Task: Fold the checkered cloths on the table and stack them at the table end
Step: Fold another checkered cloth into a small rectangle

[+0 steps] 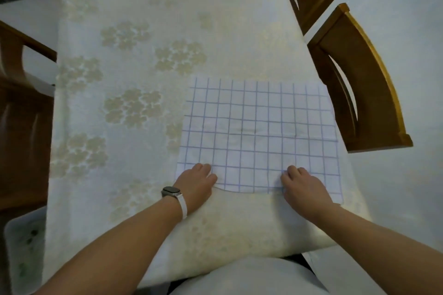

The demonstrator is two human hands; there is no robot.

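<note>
One white cloth with a blue checked grid (259,127) lies spread flat on the right half of the table (124,79), its right edge near the table's side. My left hand (197,181) rests on the cloth's near left corner, fingers curled onto the fabric. My right hand (303,187) presses on the near edge further right, fingers bent over the cloth. The near edge bows slightly between the two hands. A faint crease runs across the cloth's middle. I wear a watch with a white strap on the left wrist.
The table carries a pale cloth with a beige flower pattern. Two wooden chairs (354,74) stand along the right side, another wooden chair (21,103) at the left. A white plastic bin (24,246) sits on the floor at the lower left.
</note>
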